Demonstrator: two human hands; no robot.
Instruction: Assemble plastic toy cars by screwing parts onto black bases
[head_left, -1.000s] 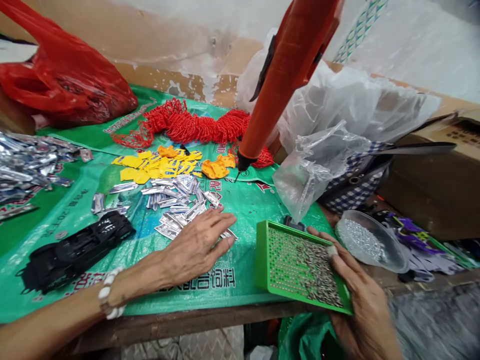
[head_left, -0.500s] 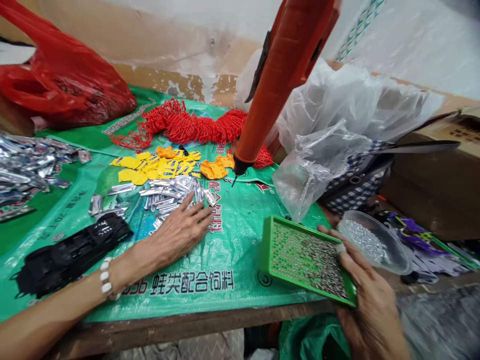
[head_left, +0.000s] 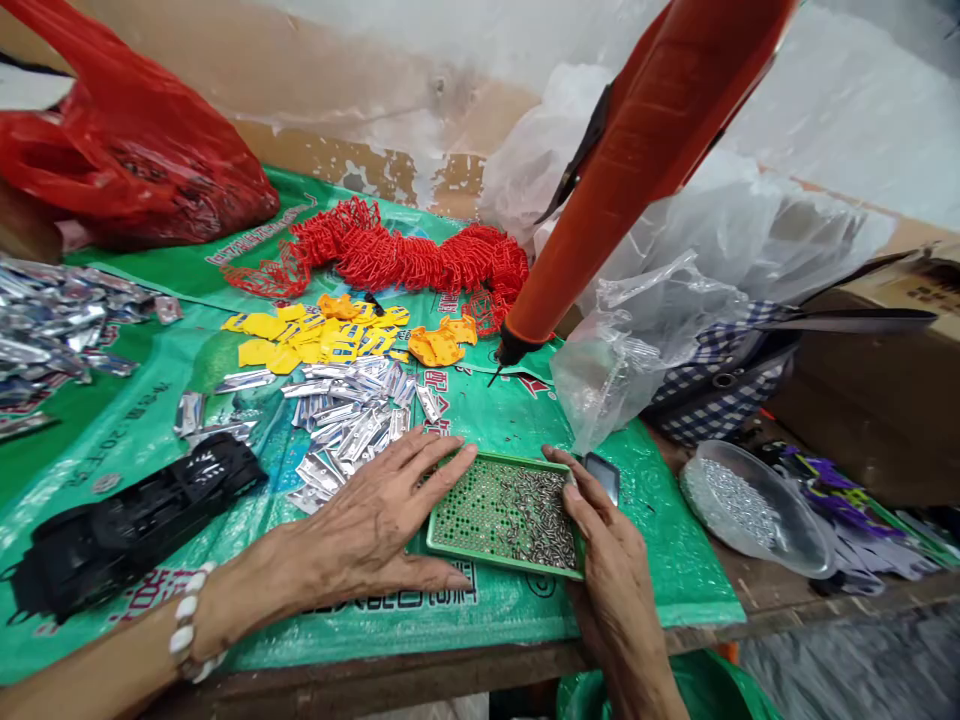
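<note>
A green perforated tray (head_left: 466, 522) lies low over the green sheet, with small metal screws (head_left: 544, 515) heaped toward its right end and others seated in holes. My right hand (head_left: 611, 570) grips the tray's right end, thumb on the rim. At the left end is my left hand (head_left: 382, 515), its fingers spread and its thumb apart below; the fingertips overlap the tray's corner, and firm contact is unclear. Silver metal strips (head_left: 352, 420) lie just beyond the left hand. An orange electric screwdriver (head_left: 600, 220) hangs tip-down above the tray.
Yellow pieces (head_left: 322, 335), orange parts (head_left: 439, 342) and red plastic links (head_left: 420, 255) lie farther back. At left are a black toy car body (head_left: 139, 520) and more silver strips (head_left: 60, 325). A clear bowl of small metal parts (head_left: 750, 505) stands right, near plastic bags (head_left: 637, 340).
My right hand has brought the tray left and levelled it. My left hand has moved off the silver strips to the tray's left end. A dark lid-like object now shows behind the tray.
</note>
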